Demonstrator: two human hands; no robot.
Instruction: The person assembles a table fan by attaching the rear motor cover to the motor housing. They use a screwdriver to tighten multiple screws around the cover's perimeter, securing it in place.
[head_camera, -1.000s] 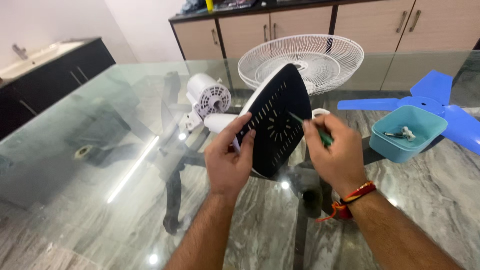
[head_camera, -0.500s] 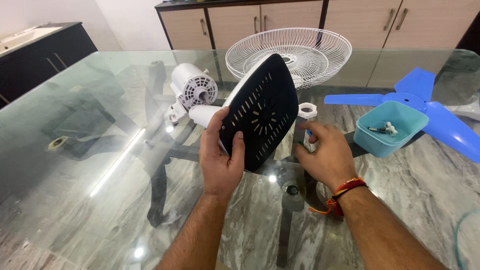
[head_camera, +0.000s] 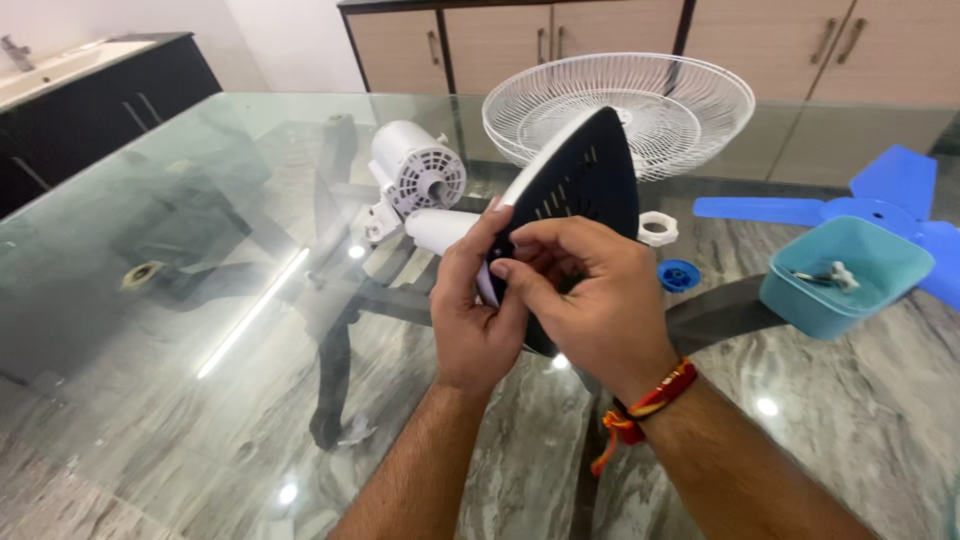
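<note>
Two bare hands hold a black slotted plastic fan base (head_camera: 585, 180) tilted above the glass table (head_camera: 200, 200): left hand (head_camera: 478, 310) grips its edge, right hand (head_camera: 590, 300) pinches at its underside, seemingly working a fastening; steadiness seems needed. White motor housing (head_camera: 418, 180) lies just behind.

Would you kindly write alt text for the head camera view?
Both hands grip a black slotted fan base: left hand at its edge, right hand across its face. Behind, on the glass table, sit a white motor, wire grille and blue tub.
</note>
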